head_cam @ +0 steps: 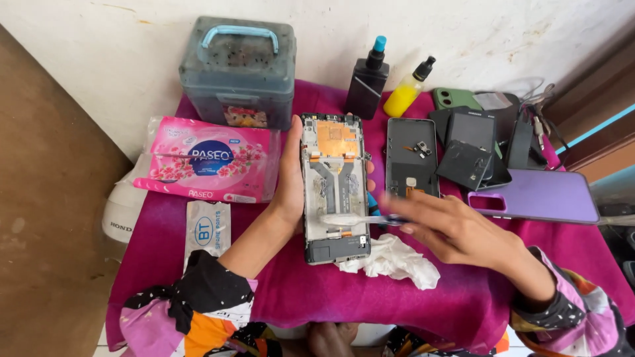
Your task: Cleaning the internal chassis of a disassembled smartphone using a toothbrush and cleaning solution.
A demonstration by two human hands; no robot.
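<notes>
a person's left hand [289, 178] wraps around the left edge of an opened smartphone frame [335, 188], holding it upright over a magenta cloth [291, 291], its orange shielding and grey flex cables facing the camera. the right hand [456, 231] pinches the handle of a toothbrush [357, 220], fingers closed around it, with the white bristle head lying across the lower part of the frame. a crumpled white tissue [395, 261] sits on the cloth just beside the frame's bottom right corner. to the right lie a detached back panel [411, 158], a stack of dark phones [476, 149] and a purple phone cover [539, 196]. behind stand a black bottle with a blue cap [368, 80] and a yellow dropper bottle [409, 89]. a grey storage box with a blue handle [239, 69] and a pink tissue pack [208, 165] lie to the left, a small white sachet [206, 231] below them.
</notes>
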